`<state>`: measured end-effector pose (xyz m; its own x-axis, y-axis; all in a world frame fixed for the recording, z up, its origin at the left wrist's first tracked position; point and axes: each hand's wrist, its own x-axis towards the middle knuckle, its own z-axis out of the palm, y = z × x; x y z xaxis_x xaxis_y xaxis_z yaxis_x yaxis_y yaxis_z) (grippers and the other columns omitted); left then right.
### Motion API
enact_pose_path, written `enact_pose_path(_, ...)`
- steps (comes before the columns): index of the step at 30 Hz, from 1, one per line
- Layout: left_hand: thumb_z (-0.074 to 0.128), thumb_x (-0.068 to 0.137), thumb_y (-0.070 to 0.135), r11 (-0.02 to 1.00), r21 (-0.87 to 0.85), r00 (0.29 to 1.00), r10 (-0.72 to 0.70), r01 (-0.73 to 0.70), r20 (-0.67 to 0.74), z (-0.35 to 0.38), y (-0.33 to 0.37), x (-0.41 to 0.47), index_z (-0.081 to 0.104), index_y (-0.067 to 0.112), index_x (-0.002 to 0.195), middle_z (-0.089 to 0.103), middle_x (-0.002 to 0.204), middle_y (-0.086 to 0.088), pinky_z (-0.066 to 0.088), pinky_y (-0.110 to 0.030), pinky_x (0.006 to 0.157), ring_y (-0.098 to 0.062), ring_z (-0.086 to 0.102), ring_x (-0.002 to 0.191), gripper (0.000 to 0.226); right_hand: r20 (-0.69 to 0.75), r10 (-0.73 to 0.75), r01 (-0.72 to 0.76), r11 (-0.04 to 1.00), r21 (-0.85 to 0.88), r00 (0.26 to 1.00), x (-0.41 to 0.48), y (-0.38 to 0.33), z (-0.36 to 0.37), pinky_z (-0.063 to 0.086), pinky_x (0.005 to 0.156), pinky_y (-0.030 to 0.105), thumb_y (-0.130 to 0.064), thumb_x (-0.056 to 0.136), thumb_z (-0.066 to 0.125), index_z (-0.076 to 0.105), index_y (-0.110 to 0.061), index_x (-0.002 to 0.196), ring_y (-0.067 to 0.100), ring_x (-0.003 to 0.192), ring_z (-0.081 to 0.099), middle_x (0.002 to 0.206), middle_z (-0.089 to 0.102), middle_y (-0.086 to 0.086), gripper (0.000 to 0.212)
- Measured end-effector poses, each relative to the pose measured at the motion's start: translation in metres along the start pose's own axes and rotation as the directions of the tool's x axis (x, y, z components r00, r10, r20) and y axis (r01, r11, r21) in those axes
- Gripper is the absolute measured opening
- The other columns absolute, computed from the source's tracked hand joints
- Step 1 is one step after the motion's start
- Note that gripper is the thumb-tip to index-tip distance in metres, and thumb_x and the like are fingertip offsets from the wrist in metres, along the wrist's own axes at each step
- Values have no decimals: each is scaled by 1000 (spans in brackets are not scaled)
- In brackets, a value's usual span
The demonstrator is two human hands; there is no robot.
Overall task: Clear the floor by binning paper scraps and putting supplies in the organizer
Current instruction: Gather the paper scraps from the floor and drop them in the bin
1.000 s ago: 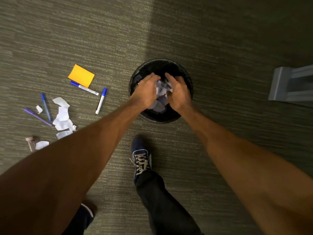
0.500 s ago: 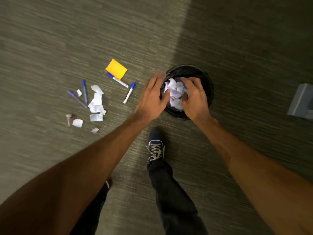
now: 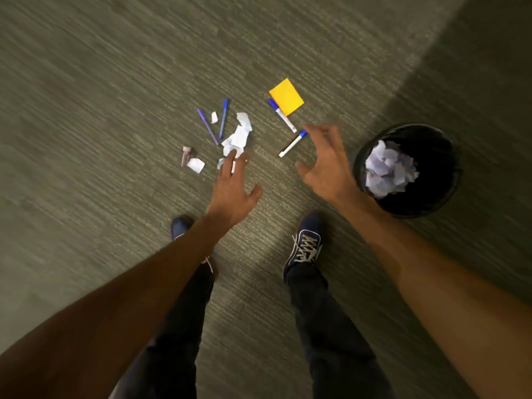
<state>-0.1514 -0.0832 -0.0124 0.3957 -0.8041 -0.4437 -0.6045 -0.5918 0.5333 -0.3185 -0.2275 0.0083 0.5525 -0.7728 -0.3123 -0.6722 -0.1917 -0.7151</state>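
Observation:
White paper scraps (image 3: pixel 239 135) lie on the carpet, with a smaller scrap (image 3: pixel 196 165) and a tiny one (image 3: pixel 214 117) nearby. My left hand (image 3: pixel 233 191) is open, its fingertips over the lower edge of the scrap pile. My right hand (image 3: pixel 326 162) is open and empty, just right of a blue-capped marker (image 3: pixel 293 143). A second marker (image 3: pixel 282 114) lies beside a yellow sticky-note pad (image 3: pixel 286 96). Two blue pens (image 3: pixel 207 126) (image 3: pixel 223 118) lie left of the scraps. The black bin (image 3: pixel 431 203) at right holds crumpled paper (image 3: pixel 388 169).
A small capped vial (image 3: pixel 186 155) lies left of the lower scrap. My two feet in dark blue sneakers (image 3: pixel 305 246) stand on the grey-green carpet below the hands. The organizer is out of view.
Both hands have left the bin, empty, and moved left over the scattered items. The paper stays in the bin. The view has swung left, so the bin now sits at right.

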Motion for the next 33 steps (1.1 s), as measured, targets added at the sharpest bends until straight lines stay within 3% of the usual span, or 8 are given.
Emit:
enact_pose_path(2,77,81,31,999,18,999,-43,43,18,-1,-37,-5,37,6,149,32,153,-28,41,-59,107,-45,35,141,83,133,4,-11,998,54,991,9,-5,30,40,108,29,-13,71,85,40,-9,149,23,127,47,144,35,18,90)
enact_pose_path(6,80,76,44,994,103,998,-51,46,47,1,-106,2,34,23,153,25,156,-27,42,-62,105,-46,32,142,93,343,10,9,999,-53,939,26,-1,93,21,121,30,-27,69,90,23,-21,157,26,152,15,162,11,18,111)
enact_pose_path(12,81,70,56,980,155,989,-134,123,63,13,-185,45,21,31,155,-3,165,-19,31,-71,109,-38,3,153,106,416,41,38,983,-180,909,60,28,177,20,122,41,-40,64,91,14,-32,158,30,154,-1,166,-3,16,122)
enact_pose_path(18,88,67,46,987,125,986,-118,103,120,39,-240,90,11,40,157,-23,163,-18,23,-72,112,-38,-19,151,119,459,81,83,941,-327,885,122,59,240,20,119,55,-54,44,90,2,-33,159,43,152,-8,163,-13,25,146)
enact_pose_path(21,89,64,48,979,174,973,-142,110,183,56,-267,109,2,48,154,-30,161,-17,18,-77,110,-38,-26,149,126,423,46,132,915,-382,905,158,70,266,22,119,58,-53,48,93,-2,-30,159,44,151,-10,162,-17,25,147)
enact_pose_path(26,90,61,52,957,261,959,-187,128,214,88,-284,118,0,49,154,-30,162,-15,18,-83,104,-42,-20,150,129,435,44,177,873,-453,899,199,78,287,17,118,61,-62,48,89,-3,-25,159,44,149,-18,162,-20,25,149)
enact_pose_path(30,83,71,51,943,302,966,-197,141,166,105,-284,114,2,44,155,-18,164,-19,24,-77,107,-43,-12,151,116,415,61,212,787,-579,908,197,76,298,17,120,58,-71,50,83,-1,-29,159,42,153,-6,165,-6,23,144)
enact_pose_path(33,75,83,43,921,362,976,-193,145,102,114,-278,114,7,38,156,-1,165,-22,32,-69,108,-43,6,151,100,410,-6,283,732,-620,912,183,73,304,25,116,59,-71,55,81,6,-34,158,39,152,7,165,6,19,132)
